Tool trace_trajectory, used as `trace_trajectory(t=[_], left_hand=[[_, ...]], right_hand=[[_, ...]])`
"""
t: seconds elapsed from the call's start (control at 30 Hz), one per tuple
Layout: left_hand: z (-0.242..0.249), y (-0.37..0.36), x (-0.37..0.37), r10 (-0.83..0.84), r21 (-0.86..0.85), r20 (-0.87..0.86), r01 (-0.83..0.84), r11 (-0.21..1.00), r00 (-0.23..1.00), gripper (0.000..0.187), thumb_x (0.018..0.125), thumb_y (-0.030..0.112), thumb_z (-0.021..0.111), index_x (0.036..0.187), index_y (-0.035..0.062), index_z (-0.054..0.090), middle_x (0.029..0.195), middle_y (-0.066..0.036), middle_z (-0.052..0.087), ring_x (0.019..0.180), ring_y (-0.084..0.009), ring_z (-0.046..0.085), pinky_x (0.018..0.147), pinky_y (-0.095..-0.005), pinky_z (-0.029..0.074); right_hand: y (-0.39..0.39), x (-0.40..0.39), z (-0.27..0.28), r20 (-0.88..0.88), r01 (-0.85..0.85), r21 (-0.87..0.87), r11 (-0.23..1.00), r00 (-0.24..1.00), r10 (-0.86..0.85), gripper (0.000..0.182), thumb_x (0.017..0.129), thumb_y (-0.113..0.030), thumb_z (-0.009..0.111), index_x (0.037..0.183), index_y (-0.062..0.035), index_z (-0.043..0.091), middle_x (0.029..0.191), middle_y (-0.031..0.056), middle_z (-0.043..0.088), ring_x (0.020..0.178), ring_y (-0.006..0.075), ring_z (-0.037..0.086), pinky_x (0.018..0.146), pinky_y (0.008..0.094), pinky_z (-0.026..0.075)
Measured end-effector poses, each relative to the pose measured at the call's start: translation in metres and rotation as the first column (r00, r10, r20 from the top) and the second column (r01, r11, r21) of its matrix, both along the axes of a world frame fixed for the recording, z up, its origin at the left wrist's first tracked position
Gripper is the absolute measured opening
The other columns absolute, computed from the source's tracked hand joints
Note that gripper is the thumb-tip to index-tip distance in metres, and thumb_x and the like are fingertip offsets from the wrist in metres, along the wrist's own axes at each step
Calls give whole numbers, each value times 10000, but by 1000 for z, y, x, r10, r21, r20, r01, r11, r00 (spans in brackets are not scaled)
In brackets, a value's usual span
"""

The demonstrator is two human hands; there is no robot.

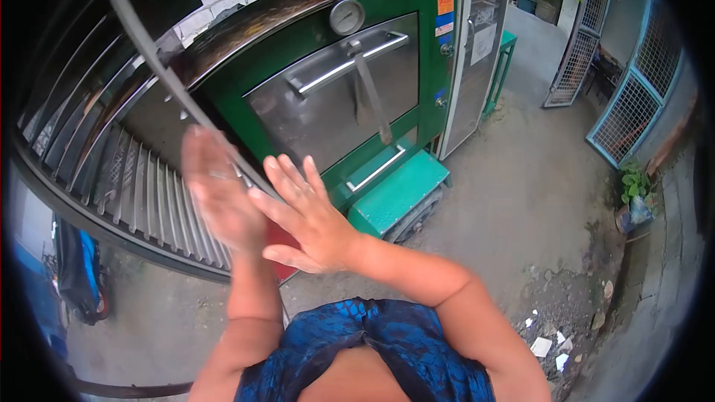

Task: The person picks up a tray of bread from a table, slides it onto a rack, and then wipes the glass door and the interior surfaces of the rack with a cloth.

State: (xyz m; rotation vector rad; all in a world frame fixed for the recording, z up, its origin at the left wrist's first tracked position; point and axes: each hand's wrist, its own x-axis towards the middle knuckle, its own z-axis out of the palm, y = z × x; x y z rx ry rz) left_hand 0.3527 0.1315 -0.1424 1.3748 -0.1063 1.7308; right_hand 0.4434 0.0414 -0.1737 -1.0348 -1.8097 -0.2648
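Observation:
My left hand [220,190] is blurred by motion, palm facing my right hand, fingers together and up. Flat and open, my right hand [305,212] has its fingers spread and its palm towards the left hand; the two are close or just touching. Neither hand holds anything. Behind them stands a green metal oven [428,67] with a steel door [335,108], a long bar handle [350,63] and a round gauge [347,16] above it. A lower green drawer [398,190] sticks out at its base.
A metal slatted gate [134,179] curves along the left. A tall steel rack cabinet [477,45] stands right of the oven. Concrete ground [521,201] stretches right, with wire-mesh gates [633,104], potted plants [633,186] and litter [547,342]. A blue bag [78,275] hangs at far left.

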Motion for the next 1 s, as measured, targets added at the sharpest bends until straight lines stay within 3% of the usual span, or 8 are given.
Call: trace_trajectory(t=[0.03,0.17,0.27,0.33,0.47,0.6,0.7,1.0], left_hand=[[-27,-27,28,-442,-176,27,440,881,896,555,941,396,269,1330,1,259,1363,-142,310,1281,-265,269,1064,-376,192],[-66,-104,126,-713,-656,-274,417,629,645,719,871,553,320,1364,37,229,1417,-140,220,1295,-291,243,1059,-415,183],[-77,-105,184,-634,-338,-700,629,700,329,816,809,622,391,1350,24,269,1432,-171,167,1319,-306,185,1056,-426,163],[-89,-124,231,-178,84,-892,539,838,416,813,798,633,399,1346,42,290,1426,-214,155,1322,-347,163,1049,-445,154],[-196,-142,342,85,464,-801,523,715,593,782,810,622,376,1330,42,303,1394,-237,218,1297,-405,188,1036,-479,165],[-285,-127,441,-88,161,-937,641,750,338,743,824,593,371,1297,20,354,1312,-222,376,1222,-381,344,1000,-449,263],[-306,-89,526,-94,-367,-904,646,670,-416,718,822,572,413,1262,4,408,1225,-245,458,1142,-369,438,966,-417,327],[-255,-55,736,138,-273,-910,815,512,-392,642,821,472,501,1277,34,386,1208,-241,472,1100,-376,469,932,-435,369]], right_hand=[[-3,22,-16,13,-19,2,1000,1000,19,655,840,-463,440,1367,-112,271,1427,180,178,1332,343,127,1050,526,16],[-20,165,-133,42,293,40,955,955,-294,600,859,-453,391,1346,-112,310,1387,116,315,1295,292,270,1058,497,119],[-78,264,-205,102,272,-950,155,736,-669,586,838,-373,491,1306,-46,357,1369,136,336,1257,296,323,1035,481,203],[-113,310,-293,-669,-255,-742,620,336,-663,553,854,-392,471,1280,-46,400,1348,126,373,1246,267,344,1003,487,263],[-152,329,-263,-840,-456,34,889,-495,-222,565,891,-480,356,1274,-66,401,1272,116,444,1159,287,429,963,445,345],[-170,390,-207,-753,-356,-41,934,-603,-263,501,887,-429,378,1211,-51,431,1205,139,471,1092,299,470,953,467,347],[-188,490,-181,-687,-310,-26,950,-685,-243,450,855,-351,463,1183,-43,451,1189,156,497,1066,277,491,914,442,391],[-129,760,-121,-928,-145,-192,971,-296,-227,346,849,-236,523,1130,-39,476,1052,94,556,897,178,549,777,318,460]])
